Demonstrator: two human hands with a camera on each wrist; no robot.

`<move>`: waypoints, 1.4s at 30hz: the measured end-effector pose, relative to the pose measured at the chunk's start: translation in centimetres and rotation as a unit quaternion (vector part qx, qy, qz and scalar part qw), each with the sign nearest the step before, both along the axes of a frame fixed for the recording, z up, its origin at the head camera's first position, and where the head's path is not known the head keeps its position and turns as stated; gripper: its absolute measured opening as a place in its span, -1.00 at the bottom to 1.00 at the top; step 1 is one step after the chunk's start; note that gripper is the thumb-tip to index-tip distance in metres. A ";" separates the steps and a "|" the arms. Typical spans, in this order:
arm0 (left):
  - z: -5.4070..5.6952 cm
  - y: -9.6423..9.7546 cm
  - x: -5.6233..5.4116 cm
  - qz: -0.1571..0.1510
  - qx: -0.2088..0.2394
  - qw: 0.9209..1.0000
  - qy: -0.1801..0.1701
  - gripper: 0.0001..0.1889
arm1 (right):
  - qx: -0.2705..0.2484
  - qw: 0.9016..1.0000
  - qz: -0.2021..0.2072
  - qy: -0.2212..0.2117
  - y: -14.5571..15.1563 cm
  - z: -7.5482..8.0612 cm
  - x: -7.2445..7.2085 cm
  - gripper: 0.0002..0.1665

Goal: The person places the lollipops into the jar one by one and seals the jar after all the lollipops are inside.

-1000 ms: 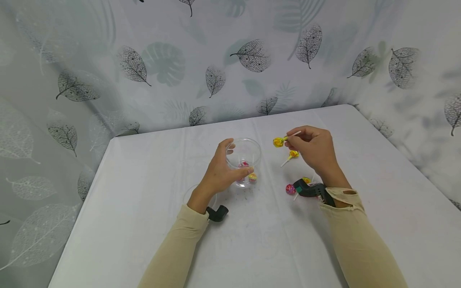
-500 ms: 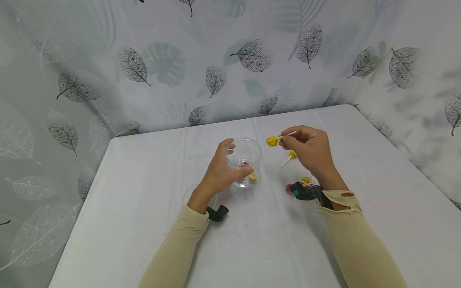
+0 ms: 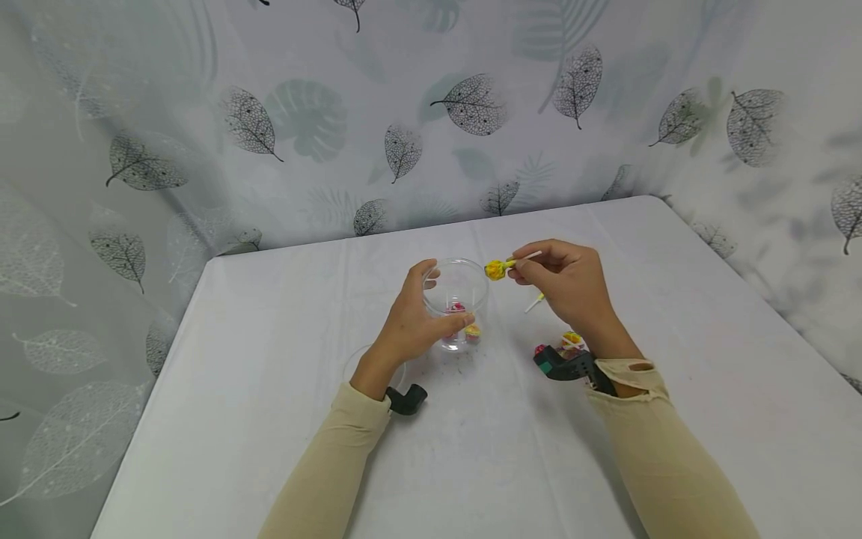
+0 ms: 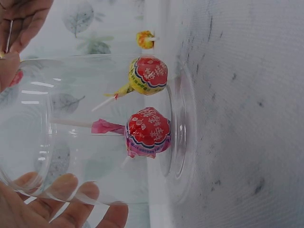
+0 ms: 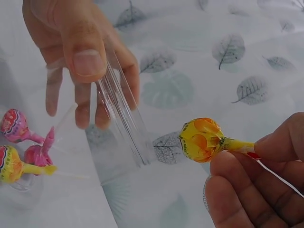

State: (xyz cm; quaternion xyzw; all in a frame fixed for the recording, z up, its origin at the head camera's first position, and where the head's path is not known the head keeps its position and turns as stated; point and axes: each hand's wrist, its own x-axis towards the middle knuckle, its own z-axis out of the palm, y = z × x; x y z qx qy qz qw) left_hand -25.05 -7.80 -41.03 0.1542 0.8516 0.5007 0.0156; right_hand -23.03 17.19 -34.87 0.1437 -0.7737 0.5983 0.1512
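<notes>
My left hand (image 3: 420, 314) grips a clear plastic jar (image 3: 458, 281) that stands upright on the table, thumb on the near side and fingers round the far side. Inside lie pink and yellow wrapped lollipops; the left wrist view shows a yellow-wrapped lollipop (image 4: 148, 76) and a pink-wrapped lollipop (image 4: 148, 130) near its base. My right hand (image 3: 562, 281) pinches the stick end of a yellow lollipop (image 5: 202, 140) between thumb and fingers. That lollipop's head (image 3: 495, 270) is just right of the jar's rim, level with it.
Another yellow lollipop (image 3: 535, 302) lies on the white-covered table (image 3: 269, 337), partly hidden by my right hand. More lollipops (image 3: 572, 339) lie under my right wrist. A clear round lid (image 3: 357, 363) rests beside my left wrist. Leaf-patterned cloth (image 3: 404, 150) hangs behind.
My right hand has moved left with the yellow lollipop, bringing it close to the jar's rim. My left hand and the jar have stayed in place.
</notes>
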 end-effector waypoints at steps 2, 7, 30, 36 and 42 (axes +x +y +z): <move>0.0 0.0 0.0 0.000 0.000 1.000 0.000 0.10 | 0.002 1.000 0.003 -0.002 -0.1 0.0 0.1 -0.83; -0.1 0.0 -0.1 -0.001 0.000 1.000 0.000 0.10 | -0.011 1.000 0.020 -0.007 -0.4 -0.1 0.0 -0.84; 0.0 0.0 0.0 -0.002 -0.003 1.000 0.001 0.09 | 0.032 0.998 0.041 -0.027 -1.1 -0.8 0.0 -0.83; 0.0 0.0 -0.1 -0.001 -0.005 1.000 0.000 0.08 | 0.046 0.997 0.042 -0.037 -1.2 -0.9 0.0 -0.83; -0.1 -0.1 -0.1 -0.003 -0.005 1.000 0.000 0.08 | 0.052 0.996 0.045 -0.056 -1.2 -0.9 0.0 -0.81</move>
